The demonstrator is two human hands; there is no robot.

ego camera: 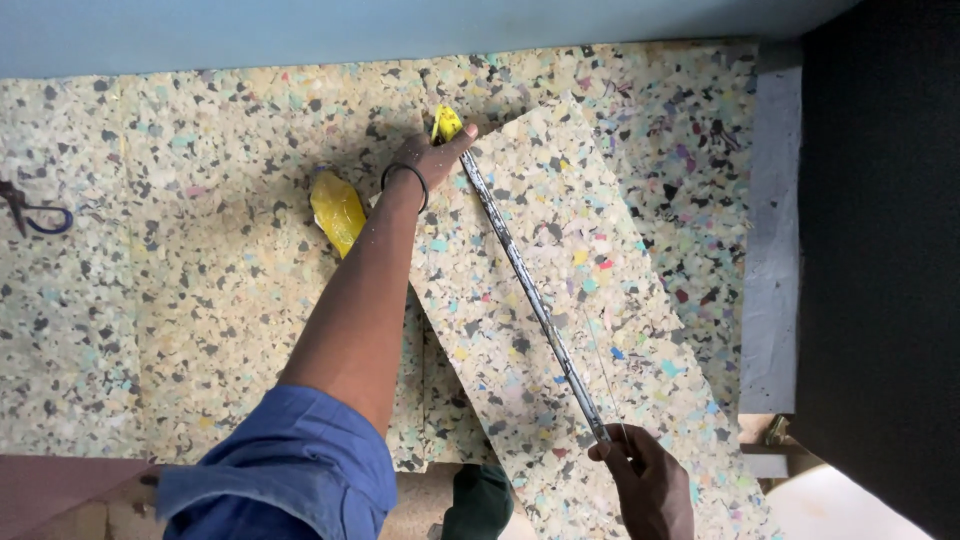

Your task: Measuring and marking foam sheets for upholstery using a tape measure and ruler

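A measuring tape strip runs diagonally across a cut piece of speckled rebonded foam, which lies on a larger foam sheet. My left hand reaches far forward and pins the tape's far end, next to its yellow case, at the upper corner of the piece. A dark band circles that wrist. My right hand pinches the tape's near end on the foam at the bottom. A yellow object lies on the sheet just left of my left forearm.
Scissors with blue handles lie at the far left on the big sheet. A pale blue wall runs along the top. A grey slab edge and a dark panel stand on the right.
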